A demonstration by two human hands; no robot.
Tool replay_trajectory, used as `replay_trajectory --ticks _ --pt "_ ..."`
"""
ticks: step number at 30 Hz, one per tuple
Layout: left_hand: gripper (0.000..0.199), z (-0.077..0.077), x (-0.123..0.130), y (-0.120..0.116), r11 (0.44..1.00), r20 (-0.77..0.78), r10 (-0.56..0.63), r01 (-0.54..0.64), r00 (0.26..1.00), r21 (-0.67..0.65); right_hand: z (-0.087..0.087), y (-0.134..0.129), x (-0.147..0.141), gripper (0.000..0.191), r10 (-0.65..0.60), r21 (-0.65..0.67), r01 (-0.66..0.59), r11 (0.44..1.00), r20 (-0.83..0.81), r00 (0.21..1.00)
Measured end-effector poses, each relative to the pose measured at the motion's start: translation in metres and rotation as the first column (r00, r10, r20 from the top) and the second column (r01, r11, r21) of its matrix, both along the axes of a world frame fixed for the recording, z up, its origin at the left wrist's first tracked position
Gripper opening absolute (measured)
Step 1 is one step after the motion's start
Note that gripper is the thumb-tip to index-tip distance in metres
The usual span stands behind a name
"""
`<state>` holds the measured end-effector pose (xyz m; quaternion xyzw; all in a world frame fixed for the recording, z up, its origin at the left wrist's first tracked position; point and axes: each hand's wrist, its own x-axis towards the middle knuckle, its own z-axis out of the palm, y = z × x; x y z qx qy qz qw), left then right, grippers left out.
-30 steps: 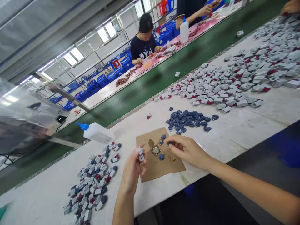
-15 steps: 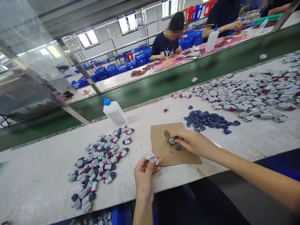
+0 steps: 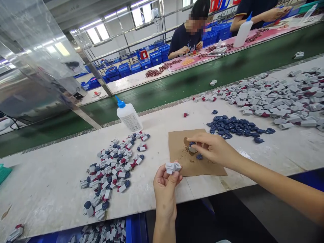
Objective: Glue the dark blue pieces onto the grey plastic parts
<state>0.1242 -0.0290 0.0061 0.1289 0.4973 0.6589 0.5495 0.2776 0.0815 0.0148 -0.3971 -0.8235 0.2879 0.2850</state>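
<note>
Between the thumb and fingers of my left hand (image 3: pixel 167 180) is a light grey plastic piece (image 3: pixel 173 167), in front of the brown cardboard's left part. My right hand (image 3: pixel 211 148) reaches over the cardboard (image 3: pixel 182 167), its fingertips pinching a small dark blue piece (image 3: pixel 192 144) just above a small round metal cap (image 3: pixel 192 149). Another dark blue piece (image 3: pixel 199 157) lies on the cardboard below those fingers. Dark wet stains mark the cardboard around the cap. Behind it is a pile of dark blue pieces (image 3: pixel 233 126).
A white bottle with a blue tip (image 3: pixel 129 116) stands behind a pile of assembled pieces (image 3: pixel 111 168) at left. Grey pieces (image 3: pixel 275 98) cover the right side. Beyond the green belt (image 3: pixel 162 87), two people work at another table. A blue bin (image 3: pixel 129 229) sits below.
The view has shifted, so the table contents appear slightly farther right. My right fingertips now hold the blue piece over the cap. My left hand keeps its grey piece, turned a little.
</note>
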Motion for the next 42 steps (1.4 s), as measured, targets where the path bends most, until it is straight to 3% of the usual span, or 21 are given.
replay_trajectory --ticks 4,8,13,19,22,27,35,39,42 --pt "0.022 0.000 0.005 -0.001 0.999 -0.050 -0.019 0.021 0.999 0.033 0.034 -0.027 -0.009 0.023 -0.075 -0.249 0.020 0.968 -0.213 0.974" --pt "0.023 0.005 0.010 -0.002 0.998 -0.060 0.003 0.000 0.998 0.055 0.048 -0.042 -0.015 0.017 -0.050 -0.317 -0.033 0.948 -0.250 0.967" --pt "0.020 0.011 0.015 -0.004 0.997 -0.040 0.023 -0.019 0.999 0.076 0.045 -0.046 -0.015 0.013 -0.019 -0.335 -0.079 0.939 -0.282 0.959" --pt "0.018 0.010 0.014 -0.004 0.994 -0.066 0.013 -0.006 0.998 0.105 0.045 -0.049 -0.012 0.010 0.041 -0.245 -0.112 0.963 -0.279 0.959" --pt "0.013 0.007 0.009 -0.004 0.982 -0.138 -0.066 0.089 0.988 0.164 0.046 -0.047 -0.009 0.010 0.118 -0.243 -0.190 0.951 -0.282 0.952" --pt "0.013 0.002 0.002 -0.005 0.964 -0.212 -0.161 0.199 0.964 0.176 0.040 -0.043 -0.004 0.013 0.215 -0.350 -0.307 0.885 -0.278 0.936" --pt "0.012 -0.011 0.010 -0.006 0.954 -0.209 -0.198 0.237 0.958 0.184 0.026 -0.048 -0.001 0.017 0.165 -0.376 -0.268 0.887 -0.284 0.945" --pt "0.014 -0.007 0.010 -0.005 0.973 -0.204 -0.179 0.203 0.963 0.106 0.015 -0.046 0.002 0.020 0.137 -0.441 -0.268 0.856 -0.307 0.942" --pt "0.015 -0.001 0.008 -0.002 0.964 -0.188 -0.255 0.264 0.948 0.023 0.016 -0.040 0.003 0.024 0.137 -0.459 -0.273 0.846 -0.307 0.942"
